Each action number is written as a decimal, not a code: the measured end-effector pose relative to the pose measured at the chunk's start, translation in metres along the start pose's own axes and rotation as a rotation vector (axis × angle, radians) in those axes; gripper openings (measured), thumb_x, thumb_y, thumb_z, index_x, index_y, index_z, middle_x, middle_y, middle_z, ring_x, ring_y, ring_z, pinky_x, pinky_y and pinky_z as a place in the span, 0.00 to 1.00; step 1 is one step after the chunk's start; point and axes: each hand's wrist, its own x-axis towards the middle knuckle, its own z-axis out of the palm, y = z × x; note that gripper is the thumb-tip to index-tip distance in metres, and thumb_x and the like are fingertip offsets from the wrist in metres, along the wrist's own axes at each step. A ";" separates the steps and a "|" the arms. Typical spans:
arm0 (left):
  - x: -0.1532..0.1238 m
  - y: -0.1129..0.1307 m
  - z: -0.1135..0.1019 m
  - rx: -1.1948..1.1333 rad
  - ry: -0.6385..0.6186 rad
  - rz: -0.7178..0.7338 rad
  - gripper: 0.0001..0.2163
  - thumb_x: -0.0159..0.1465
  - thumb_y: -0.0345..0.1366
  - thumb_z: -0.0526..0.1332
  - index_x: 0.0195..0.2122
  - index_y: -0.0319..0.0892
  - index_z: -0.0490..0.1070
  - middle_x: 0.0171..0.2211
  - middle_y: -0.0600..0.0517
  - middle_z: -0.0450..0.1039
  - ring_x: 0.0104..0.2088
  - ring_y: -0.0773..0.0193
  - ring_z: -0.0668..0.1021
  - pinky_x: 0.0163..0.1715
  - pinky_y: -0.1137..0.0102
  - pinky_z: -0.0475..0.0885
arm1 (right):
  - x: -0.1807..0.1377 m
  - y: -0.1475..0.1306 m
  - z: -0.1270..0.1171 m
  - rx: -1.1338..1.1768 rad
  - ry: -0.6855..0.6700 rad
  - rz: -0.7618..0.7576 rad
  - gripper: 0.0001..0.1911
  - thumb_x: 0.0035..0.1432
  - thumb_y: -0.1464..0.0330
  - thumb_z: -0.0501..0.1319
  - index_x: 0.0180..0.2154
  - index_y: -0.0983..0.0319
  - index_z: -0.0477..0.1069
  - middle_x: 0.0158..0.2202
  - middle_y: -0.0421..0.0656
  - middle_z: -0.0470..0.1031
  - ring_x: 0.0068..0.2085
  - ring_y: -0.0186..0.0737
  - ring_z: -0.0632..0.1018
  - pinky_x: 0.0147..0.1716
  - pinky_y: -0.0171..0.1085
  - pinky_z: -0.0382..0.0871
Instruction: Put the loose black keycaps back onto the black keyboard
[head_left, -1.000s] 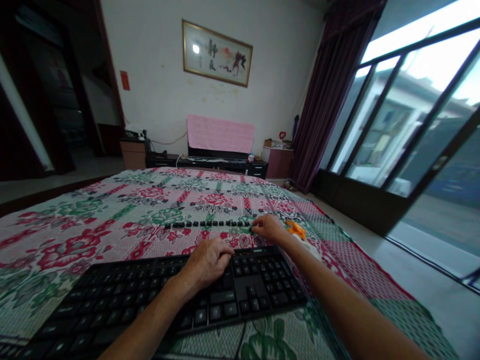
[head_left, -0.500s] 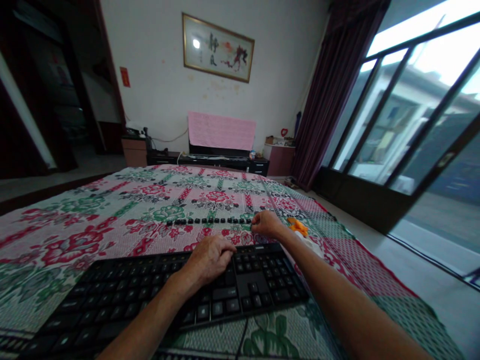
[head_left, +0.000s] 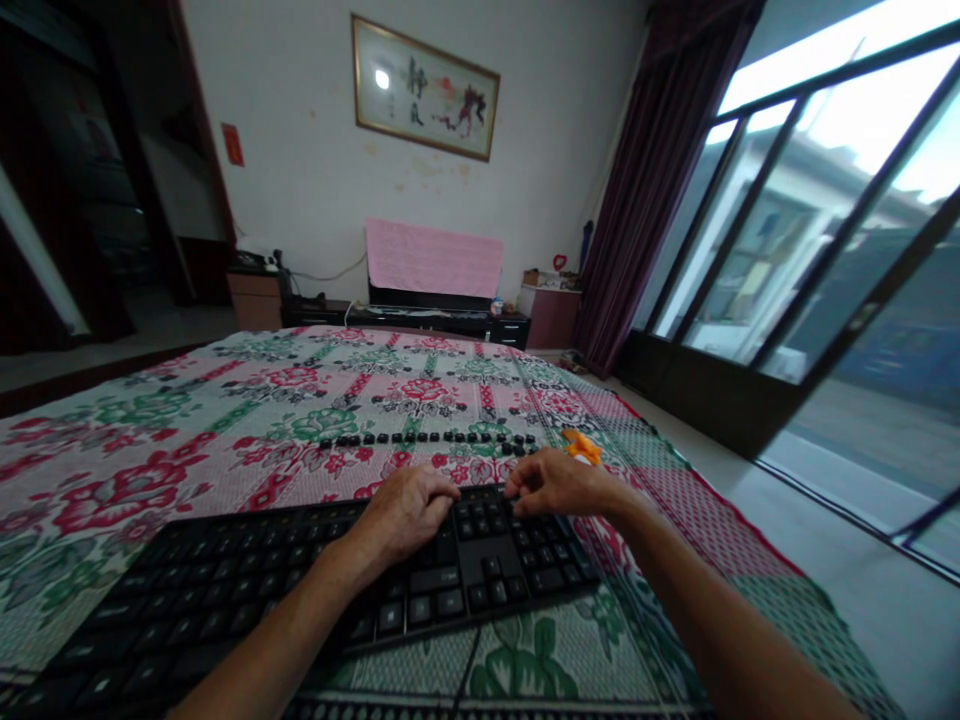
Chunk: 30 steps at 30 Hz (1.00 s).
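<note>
A black keyboard (head_left: 247,590) lies on a floral cloth (head_left: 150,440) in front of me. My left hand (head_left: 405,515) rests on the keyboard's upper right part with its fingers curled down onto the keys. My right hand (head_left: 559,483) hovers at the keyboard's top right edge, fingers bent and pinched together over the keys; what they hold, if anything, is too small to see. A row of loose black keycaps (head_left: 427,438) is laid out on the cloth just beyond the keyboard.
An orange object (head_left: 581,446) lies on the cloth beyond my right hand. The keyboard's cable (head_left: 469,680) runs toward me. Glass doors (head_left: 817,260) stand to the right, a low cabinet with a pink cover (head_left: 433,258) at the far wall.
My right hand has come back from the end of the keycap row to the keyboard's top right edge. My left hand has stayed on the keyboard.
</note>
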 end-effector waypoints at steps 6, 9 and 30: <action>0.000 0.000 0.000 0.001 -0.003 0.000 0.12 0.53 0.32 0.50 0.32 0.47 0.72 0.29 0.55 0.72 0.32 0.68 0.71 0.33 0.74 0.64 | 0.005 -0.001 0.002 0.018 0.000 0.023 0.12 0.38 0.67 0.59 0.30 0.63 0.71 0.21 0.37 0.68 0.23 0.28 0.65 0.20 0.28 0.56; 0.001 0.001 0.000 0.000 -0.004 -0.007 0.12 0.53 0.32 0.50 0.32 0.46 0.72 0.29 0.54 0.72 0.32 0.68 0.71 0.33 0.75 0.63 | 0.006 -0.003 0.002 0.003 0.006 0.055 0.12 0.37 0.68 0.60 0.30 0.63 0.71 0.21 0.37 0.68 0.22 0.28 0.65 0.20 0.27 0.56; 0.000 0.000 0.002 0.023 0.019 0.018 0.12 0.54 0.33 0.50 0.32 0.47 0.72 0.29 0.54 0.71 0.32 0.68 0.70 0.34 0.74 0.63 | 0.011 0.007 0.004 0.123 0.039 0.104 0.11 0.34 0.68 0.62 0.26 0.63 0.73 0.23 0.38 0.72 0.25 0.30 0.69 0.23 0.28 0.59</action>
